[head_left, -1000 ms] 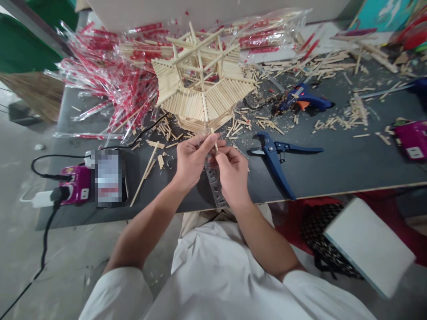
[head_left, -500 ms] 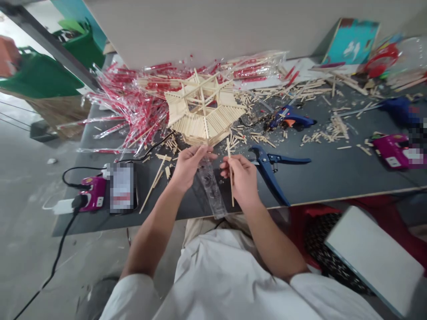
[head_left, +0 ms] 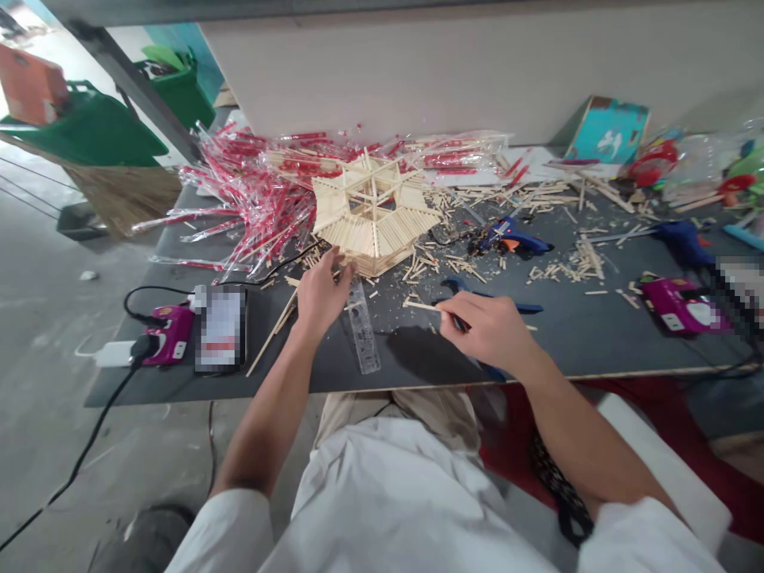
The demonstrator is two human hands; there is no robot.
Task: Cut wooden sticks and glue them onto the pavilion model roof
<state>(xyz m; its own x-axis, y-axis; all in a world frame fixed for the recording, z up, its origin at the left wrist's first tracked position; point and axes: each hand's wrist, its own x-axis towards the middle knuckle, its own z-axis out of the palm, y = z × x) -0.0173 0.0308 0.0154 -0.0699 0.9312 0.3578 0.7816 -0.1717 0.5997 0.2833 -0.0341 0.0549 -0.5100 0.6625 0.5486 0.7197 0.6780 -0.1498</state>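
A hexagonal model of glued wooden sticks [head_left: 355, 237] stands on the dark table among cut stick pieces. My left hand [head_left: 322, 294] is open, its fingertips at the model's lower left edge. To the right, my right hand [head_left: 489, 330] pinches a thin wooden stick [head_left: 422, 305], which points left. Blue pliers [head_left: 471, 290] lie partly hidden under that hand. Between my hands lies a clear plastic ruler [head_left: 362, 330].
Behind the model is a heap of red-printed plastic wrappers [head_left: 263, 195]. A blue glue gun [head_left: 510, 239] lies to the right among loose stick pieces. Magenta power sockets [head_left: 170, 334] sit at the left, with cables. The table's front edge runs just beyond my arms.
My view has drawn back from the table. My left hand has moved up to the model, and my right hand has moved right, its stick swung from upright to nearly level.
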